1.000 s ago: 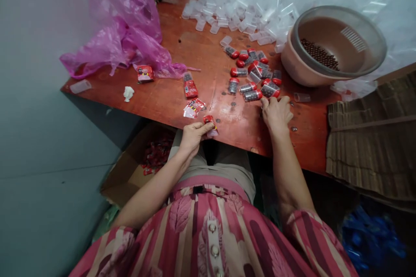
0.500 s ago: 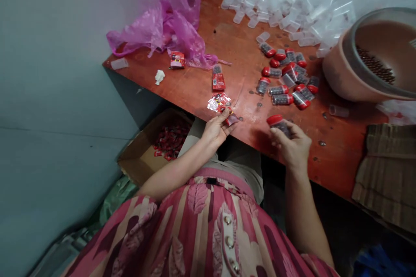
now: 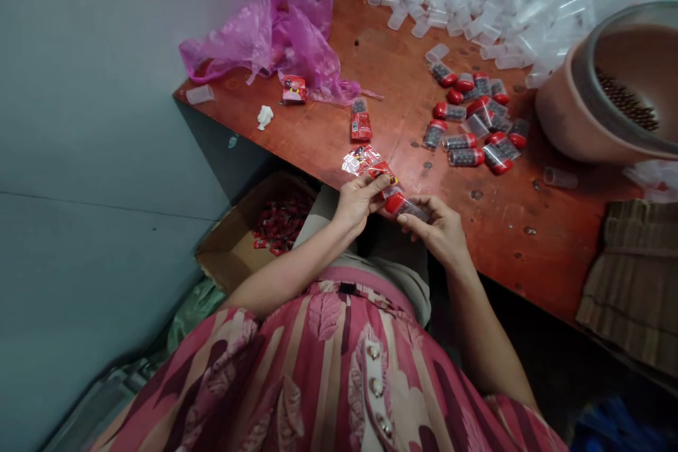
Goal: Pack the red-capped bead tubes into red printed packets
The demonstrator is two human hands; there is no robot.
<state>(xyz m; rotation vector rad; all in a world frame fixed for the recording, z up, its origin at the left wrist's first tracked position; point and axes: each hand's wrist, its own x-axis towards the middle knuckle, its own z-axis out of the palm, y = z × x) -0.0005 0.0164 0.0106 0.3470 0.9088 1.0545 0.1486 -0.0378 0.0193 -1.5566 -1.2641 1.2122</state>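
My left hand (image 3: pixel 359 206) pinches a small red printed wrapper (image 3: pixel 382 171) at the table's near edge. In my right hand (image 3: pixel 438 232) is a clear vial (image 3: pixel 412 210) with dark beads and a red cap, its capped end touching the wrapper's lower end. Just beyond my left fingers lie several flat red and silver wrappers (image 3: pixel 360 158). Behind them a red-wrapped vial (image 3: pixel 361 124) lies on the table. A group of red-capped vials (image 3: pixel 466 157) with dark contents rests farther right.
A pink bowl (image 3: pixel 566 113) holding dark beads stands right, near a heap of clear tubes (image 3: pixel 477 7). A purple bag (image 3: pixel 296 49) lies back left. Below the red table (image 3: pixel 503 240) is a carton (image 3: pixel 222 254) of red packets; stacked cardboard (image 3: pixel 633 282) sits at right.
My right hand has moved left with its vial and brought the capped end to the wrapper in my left hand. The view has shifted slightly.
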